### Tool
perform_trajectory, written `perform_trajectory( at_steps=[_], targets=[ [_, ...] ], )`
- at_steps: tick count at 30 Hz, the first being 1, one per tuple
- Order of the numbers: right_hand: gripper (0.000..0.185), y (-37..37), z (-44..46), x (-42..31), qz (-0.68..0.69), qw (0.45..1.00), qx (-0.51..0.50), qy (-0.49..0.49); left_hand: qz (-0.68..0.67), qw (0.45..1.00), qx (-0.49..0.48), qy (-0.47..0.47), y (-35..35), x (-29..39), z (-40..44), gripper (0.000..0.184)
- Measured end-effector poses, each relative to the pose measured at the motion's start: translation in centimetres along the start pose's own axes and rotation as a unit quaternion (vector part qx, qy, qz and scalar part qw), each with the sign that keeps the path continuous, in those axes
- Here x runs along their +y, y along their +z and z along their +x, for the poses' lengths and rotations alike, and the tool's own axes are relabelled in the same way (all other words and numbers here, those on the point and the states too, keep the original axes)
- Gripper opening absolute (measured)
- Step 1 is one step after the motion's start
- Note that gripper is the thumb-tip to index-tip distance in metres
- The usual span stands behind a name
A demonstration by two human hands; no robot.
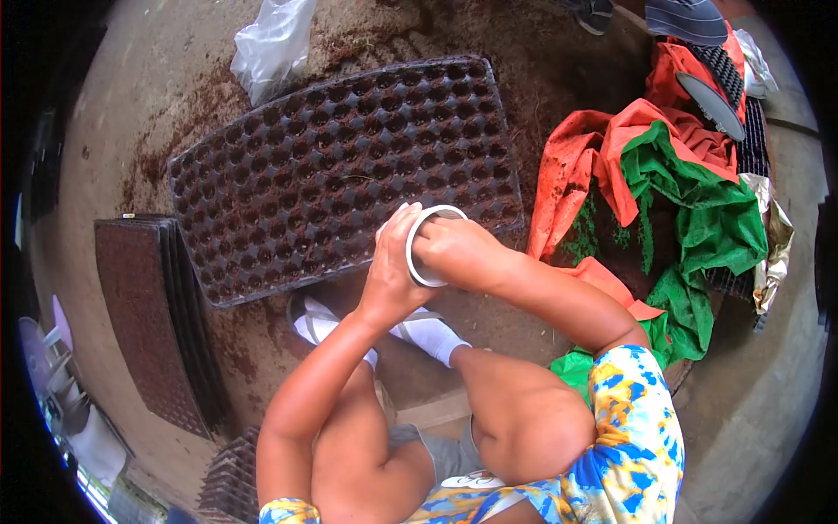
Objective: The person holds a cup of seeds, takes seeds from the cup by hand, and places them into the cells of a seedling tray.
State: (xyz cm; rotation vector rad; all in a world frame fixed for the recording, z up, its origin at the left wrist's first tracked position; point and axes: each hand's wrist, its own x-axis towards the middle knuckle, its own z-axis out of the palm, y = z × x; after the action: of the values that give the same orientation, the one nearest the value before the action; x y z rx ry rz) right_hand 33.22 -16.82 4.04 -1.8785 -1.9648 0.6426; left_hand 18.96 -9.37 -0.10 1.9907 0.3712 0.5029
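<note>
A white cup [426, 279] is tilted over the near edge of a black seedling tray [349, 166]. My left hand [393, 266] is wrapped around the cup's left side. Into its mouth reaches my right hand [452, 249], with the fingers hidden inside, so what they hold cannot be seen. Dark brown soil fills the tray's many round cells, each with a hollow in the middle. Loose soil is also scattered along the ridges between cells.
Stacked soil-filled trays [144, 306] lie at the left, more trays [231, 476] below. A clear plastic bag [272, 52] rests beyond the tray. Right are an orange sack [576, 148], a green sack [720, 231], dark soil and a sandal [711, 105]. Another person's shoe [595, 16] shows at the top.
</note>
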Motion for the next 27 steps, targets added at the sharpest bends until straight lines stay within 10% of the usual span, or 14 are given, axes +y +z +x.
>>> perform_trajectory(
  at_steps=[6, 11, 22, 27],
  targets=[
    [0.010, -4.7, 0.7, 6.1, 0.132, 0.974, 0.142, 0.118, -0.004, 0.999, 0.020, -0.049, -0.5, -0.8, -0.4, 0.099],
    [0.017, -4.5, 1.6, 14.0, 0.077, 0.949, 0.076, 0.297, -0.008, 0.997, 0.026, -0.065, -0.9, -0.6, -0.6, 0.100],
    [0.020, -6.2, 3.4, 14.9, 0.022, 0.946, 0.123, 0.298, -0.016, 0.998, 0.024, -0.051, -0.7, -1.1, -0.7, 0.098],
    [0.012, -6.3, 1.2, 6.6, 0.072, 0.985, 0.101, 0.118, 0.014, 0.998, 0.014, -0.055, -0.8, -0.7, 0.0, 0.099]
  ],
)
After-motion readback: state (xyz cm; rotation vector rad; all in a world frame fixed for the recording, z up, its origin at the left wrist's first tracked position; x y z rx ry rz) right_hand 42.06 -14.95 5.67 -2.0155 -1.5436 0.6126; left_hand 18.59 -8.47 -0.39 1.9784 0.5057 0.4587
